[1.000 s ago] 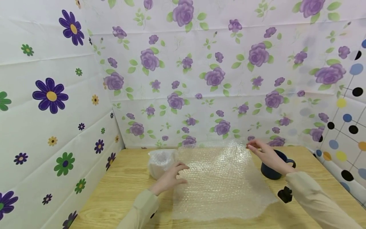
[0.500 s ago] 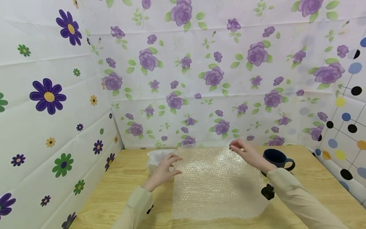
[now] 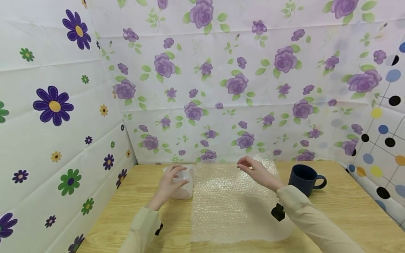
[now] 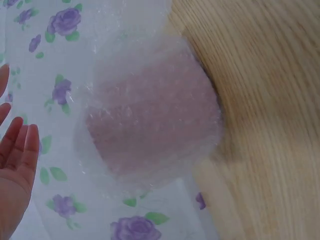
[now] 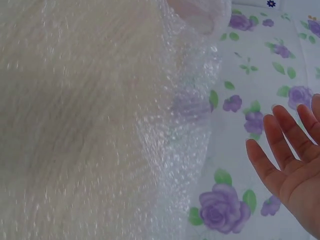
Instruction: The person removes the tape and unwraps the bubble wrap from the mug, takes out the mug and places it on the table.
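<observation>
A bundle in bubble wrap, pinkish inside in the left wrist view, stands at the left of the wooden table. My left hand is beside it with fingers spread and overlaps it in the head view; in the left wrist view the fingers are apart from it. To its right lies a sheet of clear bubble wrap, its far edge raised against the back cloth. Above this sheet is my right hand, its fingers relaxed and holding nothing. A dark blue mug is on the right, handle pointing right.
Flowered cloth hangs behind the wooden table. Another flowered cloth closes off the left side, and a dotted cloth the right. Each wrist carries a small black device, such as the one under the right sleeve.
My left hand has moved left, over to the wrapped bundle. My right hand has also swung left across the bubble wrap sheet, leaving the mug in fuller view.
</observation>
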Demonstrator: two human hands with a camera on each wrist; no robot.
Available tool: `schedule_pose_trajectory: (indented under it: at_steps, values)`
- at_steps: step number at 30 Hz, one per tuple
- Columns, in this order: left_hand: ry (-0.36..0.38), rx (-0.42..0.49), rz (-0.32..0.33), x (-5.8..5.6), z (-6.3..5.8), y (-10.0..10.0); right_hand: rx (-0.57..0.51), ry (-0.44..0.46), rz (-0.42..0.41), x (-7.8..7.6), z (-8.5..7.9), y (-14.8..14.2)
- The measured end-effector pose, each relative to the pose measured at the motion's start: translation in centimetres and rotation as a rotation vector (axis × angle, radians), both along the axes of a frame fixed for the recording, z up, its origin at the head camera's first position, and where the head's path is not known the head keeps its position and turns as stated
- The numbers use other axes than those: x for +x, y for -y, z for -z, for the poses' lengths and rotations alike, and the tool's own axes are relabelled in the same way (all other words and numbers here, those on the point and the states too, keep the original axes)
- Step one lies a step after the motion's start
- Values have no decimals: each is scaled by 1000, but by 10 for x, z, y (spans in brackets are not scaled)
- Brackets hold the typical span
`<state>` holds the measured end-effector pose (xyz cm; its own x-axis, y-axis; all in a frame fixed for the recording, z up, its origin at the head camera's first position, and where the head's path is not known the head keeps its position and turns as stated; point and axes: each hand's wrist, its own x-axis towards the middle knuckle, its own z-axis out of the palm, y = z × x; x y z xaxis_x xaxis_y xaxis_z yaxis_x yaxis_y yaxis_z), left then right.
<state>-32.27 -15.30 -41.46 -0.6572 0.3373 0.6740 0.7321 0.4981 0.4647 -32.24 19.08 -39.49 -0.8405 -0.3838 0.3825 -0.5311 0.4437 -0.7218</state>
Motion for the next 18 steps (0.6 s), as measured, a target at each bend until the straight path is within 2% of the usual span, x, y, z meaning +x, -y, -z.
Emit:
schedule_pose_trajectory:
  at_steps: [4,9,18]
  values:
    - [37,57,-51,0,3,9,15,-3,-5,-1,6,14]
    - [49,99,-54,0,9,21,9,10,-31,-2,14,29]
    - [71,162,-109,-1,15,36,-2,60,-40,-1,28,58]
